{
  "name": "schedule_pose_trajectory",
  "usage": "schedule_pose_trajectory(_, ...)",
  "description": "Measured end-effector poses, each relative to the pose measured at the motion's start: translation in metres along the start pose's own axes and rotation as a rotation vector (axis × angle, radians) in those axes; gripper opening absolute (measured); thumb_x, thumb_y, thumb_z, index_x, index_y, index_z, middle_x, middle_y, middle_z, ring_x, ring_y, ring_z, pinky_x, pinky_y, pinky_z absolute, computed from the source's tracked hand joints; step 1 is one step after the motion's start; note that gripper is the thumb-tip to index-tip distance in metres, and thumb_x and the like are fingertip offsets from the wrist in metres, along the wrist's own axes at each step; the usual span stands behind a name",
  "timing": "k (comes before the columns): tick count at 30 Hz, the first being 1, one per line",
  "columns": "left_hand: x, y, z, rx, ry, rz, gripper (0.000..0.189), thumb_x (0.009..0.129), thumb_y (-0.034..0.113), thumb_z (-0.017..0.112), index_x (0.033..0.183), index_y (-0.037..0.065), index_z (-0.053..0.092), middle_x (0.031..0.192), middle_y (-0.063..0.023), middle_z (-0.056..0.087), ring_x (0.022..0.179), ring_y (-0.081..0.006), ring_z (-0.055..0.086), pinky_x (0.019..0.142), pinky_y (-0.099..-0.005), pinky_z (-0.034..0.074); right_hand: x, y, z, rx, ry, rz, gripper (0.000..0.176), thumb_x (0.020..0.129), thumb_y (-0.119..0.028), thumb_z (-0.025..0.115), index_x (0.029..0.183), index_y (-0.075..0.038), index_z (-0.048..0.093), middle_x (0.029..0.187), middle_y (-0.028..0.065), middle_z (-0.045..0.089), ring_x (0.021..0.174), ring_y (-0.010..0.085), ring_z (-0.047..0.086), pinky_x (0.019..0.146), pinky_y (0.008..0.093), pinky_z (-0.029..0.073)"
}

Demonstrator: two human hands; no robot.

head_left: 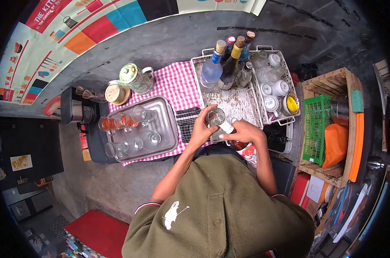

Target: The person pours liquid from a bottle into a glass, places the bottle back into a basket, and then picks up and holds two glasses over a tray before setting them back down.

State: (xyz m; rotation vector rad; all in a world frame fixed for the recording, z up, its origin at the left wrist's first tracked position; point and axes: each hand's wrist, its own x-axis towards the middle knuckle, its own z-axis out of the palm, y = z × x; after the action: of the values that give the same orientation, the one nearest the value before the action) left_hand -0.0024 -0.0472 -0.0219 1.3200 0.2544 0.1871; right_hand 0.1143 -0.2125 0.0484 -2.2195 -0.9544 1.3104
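Observation:
My left hand (200, 130) is closed around a clear drinking glass (216, 115) in front of the white rack. With its fingers wrapped round it, my right hand (243, 131) grips a bottle (238, 145) that has a white neck and dark reddish contents. The bottle leans, and its neck points at the glass's mouth; whether liquid is flowing cannot be made out. To the left, a grey metal tray (169, 118) bears several stemmed glasses. Reddish-orange drink shows in some, such as one glass (105, 124); another glass (152, 138) looks clear.
Several tall bottles, including a clear blue-labelled bottle (211, 72), stand in the white rack (255, 101). White cups (281, 88) fill a wire basket on the right. A lidded glass jug (139, 81) sits behind the tray. A wooden crate (347, 84) holds a green basket (316, 127).

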Motion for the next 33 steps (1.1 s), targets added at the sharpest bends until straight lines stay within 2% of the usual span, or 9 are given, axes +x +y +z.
schedule_pose_trajectory(5, -0.002, 0.000, 0.000, 0.072, 0.030, 0.052, 0.070, 0.069, -0.014, 0.062, 0.135, 0.004, 0.051, 0.129, -0.0080, 0.052, 0.121, -0.0186, 0.054, 0.100, -0.0294, 0.044, 0.004, 0.002, 0.002, -0.024, -0.023, -0.009, 0.065, 0.080, -0.064, 0.068, 0.084, 0.000, 0.073, 0.067, 0.0173, 0.069, 0.065, 0.0279, 0.070, 0.067, 0.0402, 0.055)
schedule_pose_trajectory(17, -0.003, 0.005, 0.000, 0.216, 0.048, 0.113, 0.068, 0.068, -0.012, 0.063, 0.133, 0.006, 0.053, 0.127, -0.0091, 0.053, 0.118, -0.0215, 0.055, 0.096, -0.0299, 0.045, 0.007, 0.001, 0.003, -0.048, -0.036, 0.011, 0.065, 0.080, -0.064, 0.068, 0.087, 0.000, 0.073, 0.070, 0.0191, 0.069, 0.067, 0.0288, 0.069, 0.069, 0.0414, 0.053)
schedule_pose_trajectory(20, -0.003, 0.005, 0.000, 0.167, 0.037, 0.055, 0.071, 0.067, -0.014, 0.062, 0.135, 0.003, 0.051, 0.133, -0.0095, 0.053, 0.127, -0.0199, 0.050, 0.107, -0.0305, 0.038, 0.004, -0.004, 0.001, -0.060, -0.034, 0.020, 0.064, 0.080, -0.064, 0.068, 0.089, -0.001, 0.073, 0.071, 0.0195, 0.069, 0.068, 0.0288, 0.070, 0.069, 0.0411, 0.053)
schedule_pose_trajectory(33, -0.003, 0.000, -0.001, 0.206, 0.040, 0.089, 0.071, 0.066, -0.015, 0.063, 0.133, 0.004, 0.052, 0.133, -0.0094, 0.054, 0.127, -0.0205, 0.051, 0.107, -0.0314, 0.038, 0.010, 0.000, 0.003, -0.094, -0.035, 0.059, 0.068, 0.078, -0.066, 0.068, 0.091, 0.001, 0.074, 0.071, 0.0201, 0.069, 0.071, 0.0297, 0.071, 0.072, 0.0398, 0.055)
